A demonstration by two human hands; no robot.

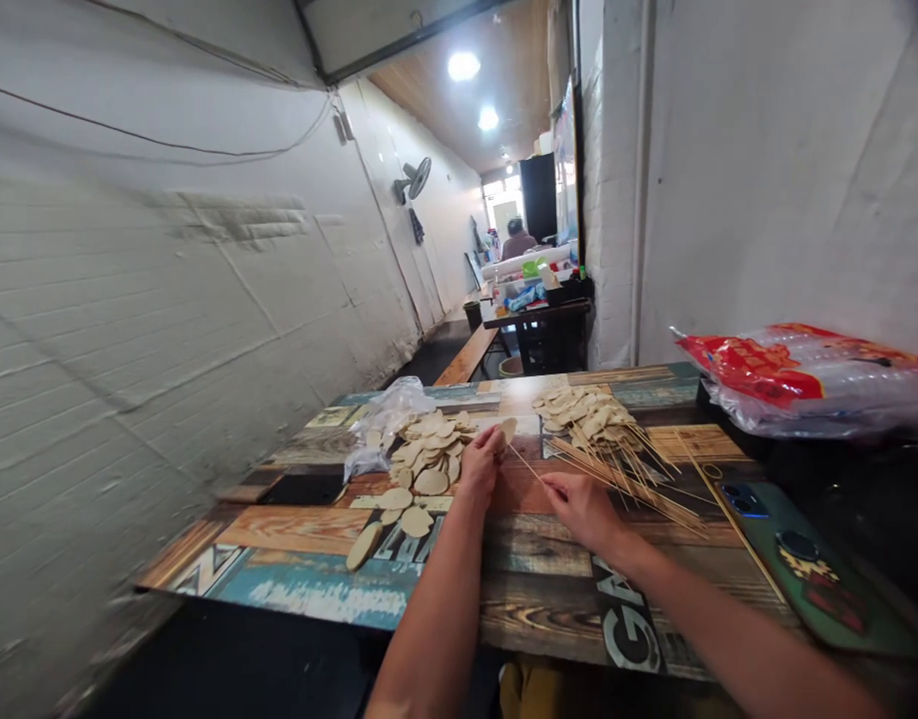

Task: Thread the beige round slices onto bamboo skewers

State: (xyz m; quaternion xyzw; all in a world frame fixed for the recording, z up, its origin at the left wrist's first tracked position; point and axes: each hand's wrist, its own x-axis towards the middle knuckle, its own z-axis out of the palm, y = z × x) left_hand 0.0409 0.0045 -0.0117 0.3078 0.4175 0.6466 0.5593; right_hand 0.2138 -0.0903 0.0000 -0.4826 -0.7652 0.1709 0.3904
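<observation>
- Left hand [483, 459]: fingers pinch one slice [508, 430].
- Right hand [584, 507]: fingers grip one stick [530, 466], tip near the slice; whether it pierces, I cannot tell.
- Two piles, too heaped to count: left pile [432, 482] beside the left fingers, right pile [589, 412] beyond the right fingers.
- Loose sticks [632, 487], overlapping, beside the right fingers.
- One phone [818, 574], right of those fingers.
</observation>
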